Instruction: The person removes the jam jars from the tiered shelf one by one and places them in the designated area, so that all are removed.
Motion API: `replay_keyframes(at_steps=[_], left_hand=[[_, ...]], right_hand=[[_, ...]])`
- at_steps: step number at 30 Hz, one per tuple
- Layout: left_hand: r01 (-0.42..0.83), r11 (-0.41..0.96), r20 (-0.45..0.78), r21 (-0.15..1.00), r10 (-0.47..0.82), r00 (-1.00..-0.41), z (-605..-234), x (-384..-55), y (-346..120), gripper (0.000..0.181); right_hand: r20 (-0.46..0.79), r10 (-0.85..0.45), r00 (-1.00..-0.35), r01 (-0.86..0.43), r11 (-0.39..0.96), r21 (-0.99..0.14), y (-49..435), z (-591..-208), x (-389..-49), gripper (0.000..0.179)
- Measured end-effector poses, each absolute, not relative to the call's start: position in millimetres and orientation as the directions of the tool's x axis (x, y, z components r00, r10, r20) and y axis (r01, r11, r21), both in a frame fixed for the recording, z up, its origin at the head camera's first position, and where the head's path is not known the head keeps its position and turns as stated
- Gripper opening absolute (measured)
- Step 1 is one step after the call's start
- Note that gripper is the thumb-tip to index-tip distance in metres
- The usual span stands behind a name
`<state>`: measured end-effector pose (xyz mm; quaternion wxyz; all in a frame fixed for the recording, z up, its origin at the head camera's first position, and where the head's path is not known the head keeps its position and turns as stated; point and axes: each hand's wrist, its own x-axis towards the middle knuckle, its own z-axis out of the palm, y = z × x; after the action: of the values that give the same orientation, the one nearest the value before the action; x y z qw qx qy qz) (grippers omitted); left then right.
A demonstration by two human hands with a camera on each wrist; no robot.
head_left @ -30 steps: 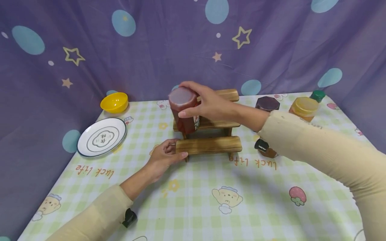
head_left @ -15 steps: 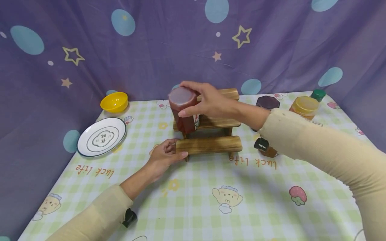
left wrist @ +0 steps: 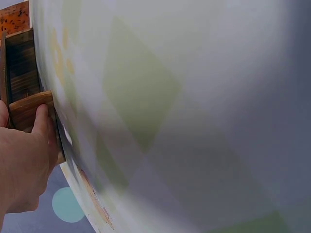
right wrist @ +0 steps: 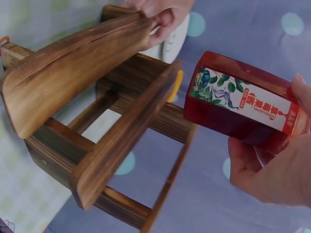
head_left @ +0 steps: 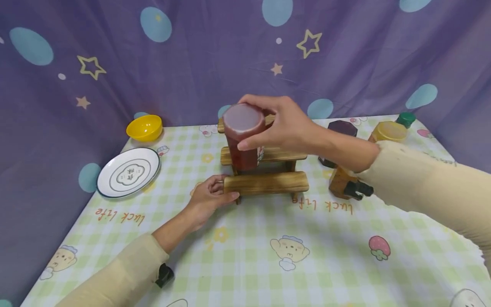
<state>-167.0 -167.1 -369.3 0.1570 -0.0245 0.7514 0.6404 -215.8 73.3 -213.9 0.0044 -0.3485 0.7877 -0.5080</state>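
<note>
The right hand (head_left: 285, 123) has its fingers and thumb wrapped round the upper part of a dark red jar (head_left: 244, 138), just under its pale lid. The jar stands upright in the middle of the head view, long axis vertical and lid facing up, its base at the level of the wooden rack's (head_left: 266, 183) middle step. In the right wrist view the jar (right wrist: 243, 104) is clear of the wood, its leaf-printed label facing the camera, the rack (right wrist: 92, 121) filling the left of that frame.

The left hand (head_left: 209, 198) grips the left end of the rack's lowest step, thumb on top and fingers curled under; the left wrist view shows the thumb (left wrist: 41, 128) pressed on the wood.

Right of the rack, a brown bottle with a black cap (head_left: 347, 184) sits near the right forearm. Behind it at the upper right stand a dark hexagonal lid (head_left: 342, 128), a yellow-lidded jar (head_left: 388, 132) and a green cap (head_left: 405, 119). Centre left lie a white plate (head_left: 128, 172) and, beyond it, a yellow bowl (head_left: 144, 127), all on the checked tablecloth (head_left: 268, 264).
</note>
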Motion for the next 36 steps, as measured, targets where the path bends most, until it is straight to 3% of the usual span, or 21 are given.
replay_keyframes(at_steps=[8,17,36], left_hand=[[-0.215,0.194,-0.251,0.957,0.183,-0.951,-370.4,-167.7,-168.2,0.066],[-0.217,0.197,-0.254,0.956,0.189,-0.949,-370.1,-166.4,-169.1,0.069],[-0.217,0.19,-0.253,0.958,0.193,-0.948,-369.2,-165.0,-168.8,0.07]], right_hand=[[0.348,-0.475,-0.808,-0.501,0.242,-0.831,94.2,-198.5,-198.3,0.06],[0.311,-0.377,-0.873,-0.441,0.333,-0.833,119.8,-185.4,-187.9,0.062],[0.314,-0.249,-0.916,-0.385,0.327,-0.863,160.2,-181.2,-185.5,0.062]])
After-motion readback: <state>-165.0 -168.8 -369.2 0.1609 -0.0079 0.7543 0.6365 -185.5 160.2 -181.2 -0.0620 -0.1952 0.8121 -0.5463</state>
